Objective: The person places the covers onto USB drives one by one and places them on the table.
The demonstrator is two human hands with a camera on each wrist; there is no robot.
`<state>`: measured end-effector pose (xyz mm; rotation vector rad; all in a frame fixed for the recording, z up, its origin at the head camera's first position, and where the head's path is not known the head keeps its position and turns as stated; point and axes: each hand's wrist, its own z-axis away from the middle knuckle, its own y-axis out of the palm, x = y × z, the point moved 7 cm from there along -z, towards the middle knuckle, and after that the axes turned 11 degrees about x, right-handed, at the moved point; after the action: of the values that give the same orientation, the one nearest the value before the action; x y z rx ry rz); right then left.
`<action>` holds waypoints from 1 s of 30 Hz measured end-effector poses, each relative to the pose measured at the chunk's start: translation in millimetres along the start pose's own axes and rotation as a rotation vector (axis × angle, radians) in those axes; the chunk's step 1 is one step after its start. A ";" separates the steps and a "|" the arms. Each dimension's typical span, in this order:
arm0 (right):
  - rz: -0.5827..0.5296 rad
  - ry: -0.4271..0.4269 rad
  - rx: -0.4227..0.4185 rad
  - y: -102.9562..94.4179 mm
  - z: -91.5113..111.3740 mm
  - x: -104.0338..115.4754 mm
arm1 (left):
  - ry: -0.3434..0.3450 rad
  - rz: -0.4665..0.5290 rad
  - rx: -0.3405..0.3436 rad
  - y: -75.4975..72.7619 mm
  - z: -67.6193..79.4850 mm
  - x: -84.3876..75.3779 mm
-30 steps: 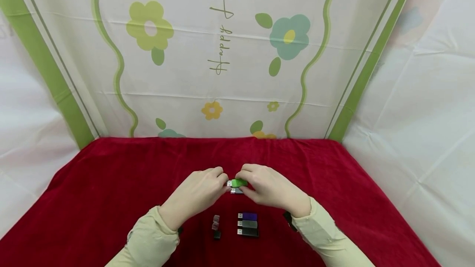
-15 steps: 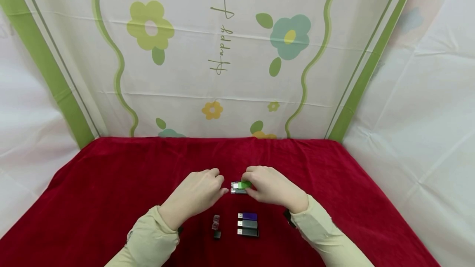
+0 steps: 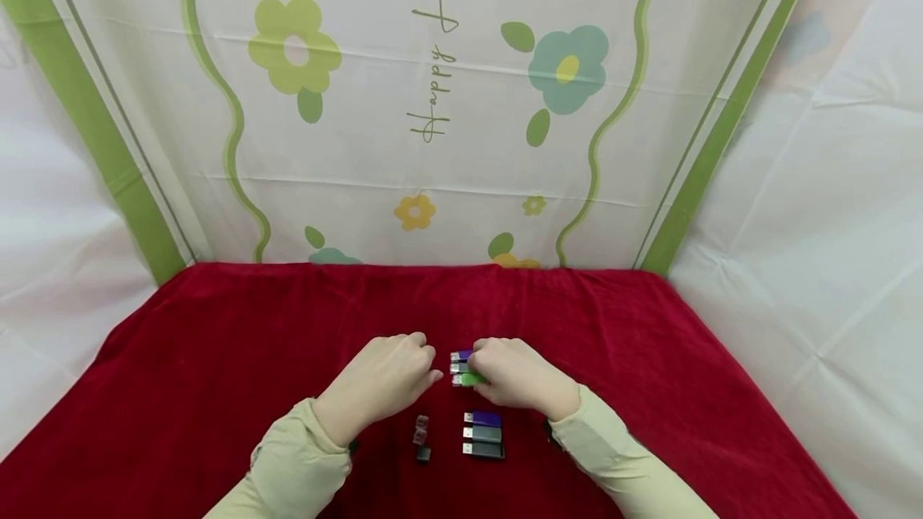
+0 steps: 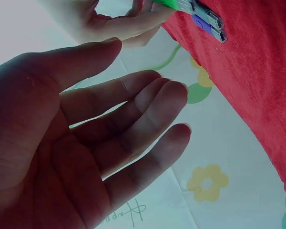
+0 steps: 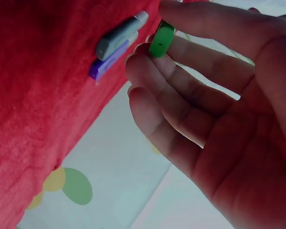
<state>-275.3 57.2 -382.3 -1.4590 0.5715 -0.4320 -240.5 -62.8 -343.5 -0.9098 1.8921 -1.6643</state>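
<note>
My right hand [image 3: 522, 372] pinches a green USB stick [image 3: 470, 380] between thumb and fingers, close over the red cloth. In the right wrist view the end of the green USB stick [image 5: 162, 42] shows between the fingertips. Just beyond it lie a grey USB stick [image 3: 459, 368] and a purple USB stick [image 3: 461, 356], both partly hidden by that hand in the head view; all three metal plugs point left. My left hand [image 3: 382, 379] is to the left of these sticks and holds nothing. Its fingers are loosely bent in the left wrist view, thumb apart from them.
Nearer me, purple [image 3: 485, 419], grey [image 3: 485, 433] and black [image 3: 486, 451] USB sticks lie in a column. To their left are two clear caps [image 3: 421, 430] and a dark cap [image 3: 423, 454]. White printed fabric [image 3: 461, 142] rises behind the red cloth [image 3: 288, 311].
My left hand has come away from the plug of the green USB stick. My right hand has brought that stick toward me, to the near side of the grey one.
</note>
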 end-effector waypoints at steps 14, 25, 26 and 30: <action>0.040 0.026 -0.025 17.2 -2.4 2.2 | 0.005 0.037 0.014 3.2 2.9 -3.5; 0.003 0.009 -0.076 10.0 -5.7 0.5 | 0.009 0.034 0.008 2.0 1.5 -0.5; 0.000 0.004 -0.080 9.3 -5.8 0.1 | 0.010 0.036 0.008 1.5 1.4 -0.5; -0.005 -0.014 -0.091 10.9 -5.8 0.1 | 0.009 0.051 0.021 2.3 2.4 -1.2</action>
<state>-279.5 53.3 -393.3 -1.5498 0.5824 -0.4033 -238.3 -63.5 -346.2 -0.8402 1.8848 -1.6575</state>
